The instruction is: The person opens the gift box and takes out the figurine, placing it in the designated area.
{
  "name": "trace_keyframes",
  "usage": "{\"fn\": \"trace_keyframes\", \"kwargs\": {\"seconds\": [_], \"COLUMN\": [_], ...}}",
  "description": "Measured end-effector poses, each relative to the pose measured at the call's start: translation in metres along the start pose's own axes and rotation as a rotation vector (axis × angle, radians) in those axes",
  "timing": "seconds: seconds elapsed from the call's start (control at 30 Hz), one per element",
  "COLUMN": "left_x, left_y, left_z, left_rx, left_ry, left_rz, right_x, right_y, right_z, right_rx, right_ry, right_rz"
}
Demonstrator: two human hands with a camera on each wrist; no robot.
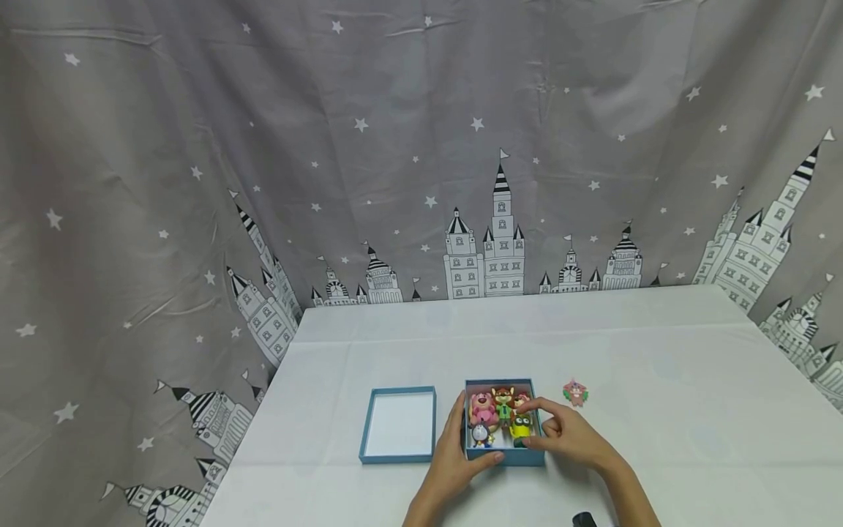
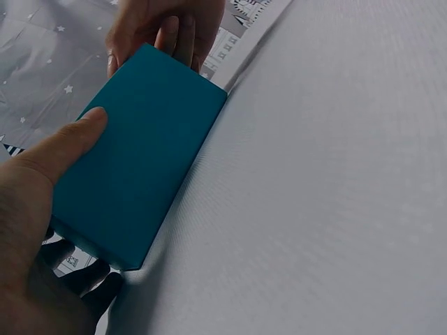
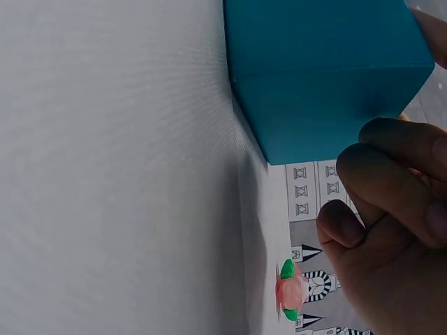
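Note:
An open blue box (image 1: 510, 457) holds several small figurines. A pink bear figurine (image 1: 484, 410) lies at its left, above a blue-and-white figurine (image 1: 481, 433). At the middle is a brown-headed figurine (image 1: 503, 402) in green, with another pink figurine (image 1: 520, 400) to its right. My left hand (image 1: 453, 457) grips the box's left front corner, its thumb on the front wall. Over the right wall reaches my right hand (image 1: 569, 435), with index finger and thumb pinching a yellow figurine (image 1: 521, 424) at the right front. In the right wrist view the box wall hides those fingertips.
Left of the box lies a shallow blue lid (image 1: 399, 426) with a white inside. A small pink-and-green figurine (image 1: 575, 392) is on the white table (image 1: 691, 410) to the right. A black object (image 1: 583, 520) shows at the bottom edge. Behind hangs a grey castle-print curtain (image 1: 395, 146).

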State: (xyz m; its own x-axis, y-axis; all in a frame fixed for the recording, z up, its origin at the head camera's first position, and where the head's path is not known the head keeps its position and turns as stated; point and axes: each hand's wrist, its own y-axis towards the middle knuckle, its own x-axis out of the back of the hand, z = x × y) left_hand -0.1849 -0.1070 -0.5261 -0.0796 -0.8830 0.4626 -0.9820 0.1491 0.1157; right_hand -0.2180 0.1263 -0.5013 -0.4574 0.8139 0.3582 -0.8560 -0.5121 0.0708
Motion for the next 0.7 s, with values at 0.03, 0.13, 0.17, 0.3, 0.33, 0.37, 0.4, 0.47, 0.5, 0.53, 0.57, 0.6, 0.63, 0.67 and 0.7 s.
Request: {"fn": "trace_keyframes", "kwargs": {"seconds": [0.03, 0.13, 0.17, 0.3, 0.33, 0.37, 0.4, 0.47, 0.5, 0.53, 0.57, 0.6, 0.63, 0.67, 0.7], "left_x": [0.0, 0.0, 0.0, 0.0, 0.0, 0.0, 0.0, 0.001, 0.001, 0.001, 0.001, 0.001, 0.001, 0.001, 0.001], "left_y": [0.0, 0.0, 0.0, 0.0, 0.0, 0.0, 0.0, 0.0, -0.001, -0.001, -0.001, -0.001, -0.001, -0.001, -0.001], "left_z": [0.0, 0.001, 0.001, 0.001, 0.0, 0.0, 0.0, -0.001, -0.001, -0.001, -0.002, -0.002, -0.002, -0.002, -0.002], "left_rx": [0.001, -0.002, -0.005, -0.013, -0.012, -0.01, -0.009, -0.006, -0.005, -0.004, -0.004, -0.003, -0.002, -0.002, -0.002], "left_ry": [-0.001, 0.002, 0.003, 0.004, 0.003, 0.002, 0.001, 0.001, 0.0, 0.0, -0.001, -0.003, -0.005, -0.007, -0.007], "left_rz": [0.001, 0.0, -0.001, -0.002, -0.003, -0.002, -0.002, 0.0, 0.001, 0.002, 0.004, 0.005, 0.007, 0.007, 0.008], "right_x": [0.0, -0.001, -0.001, -0.002, -0.002, -0.002, -0.002, -0.001, -0.001, -0.001, 0.0, 0.0, 0.0, 0.0, 0.0], "right_y": [0.0, 0.0, 0.0, -0.002, -0.003, -0.003, -0.002, -0.002, -0.001, 0.0, 0.0, 0.0, 0.0, 0.0, 0.0], "right_z": [0.0, 0.001, 0.001, 0.012, 0.013, 0.013, 0.012, 0.012, 0.007, 0.002, 0.001, 0.0, 0.0, 0.0, -0.001], "right_rx": [-0.004, -0.016, -0.016, -0.009, -0.007, -0.008, -0.004, -0.003, 0.001, 0.002, 0.002, 0.005, 0.004, 0.006, 0.007], "right_ry": [-0.004, -0.019, -0.028, -0.053, -0.053, -0.056, -0.059, -0.072, -0.072, -0.079, -0.091, -0.099, -0.106, -0.112, -0.117], "right_rz": [-0.003, -0.019, -0.025, -0.045, -0.048, -0.052, -0.055, -0.062, -0.066, -0.072, -0.076, -0.08, -0.085, -0.089, -0.092]}}
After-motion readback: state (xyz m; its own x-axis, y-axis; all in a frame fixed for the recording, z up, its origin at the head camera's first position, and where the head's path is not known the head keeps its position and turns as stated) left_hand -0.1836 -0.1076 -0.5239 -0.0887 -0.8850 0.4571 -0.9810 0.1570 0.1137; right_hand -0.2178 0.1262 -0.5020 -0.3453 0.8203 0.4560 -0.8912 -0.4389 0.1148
